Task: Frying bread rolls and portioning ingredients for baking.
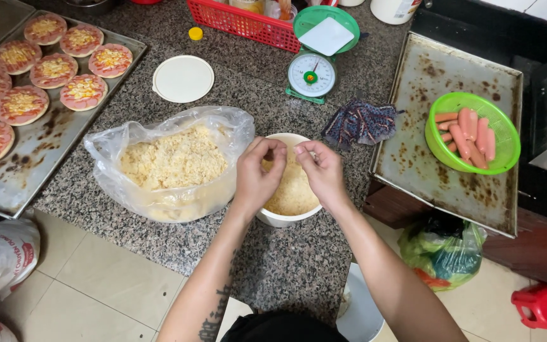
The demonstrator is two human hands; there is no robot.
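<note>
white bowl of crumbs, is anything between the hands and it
Nothing visible: both the left hand and right hand sit directly over the white bowl, fingertips pinched above the crumbs. The plastic bag lies alongside.

Both bare forearms rise from the bottom edge and converge toward the centre, the left from about 7 o'clock, the right from about 5 o'clock. The left forearm bears a dark tattoo along its inner side. The left hand [257, 177] and right hand [321, 172] sit side by side, backs up, knuckles bent, fingers curled inward and fingertips pinched together, nearly touching at 12 o'clock.
</note>
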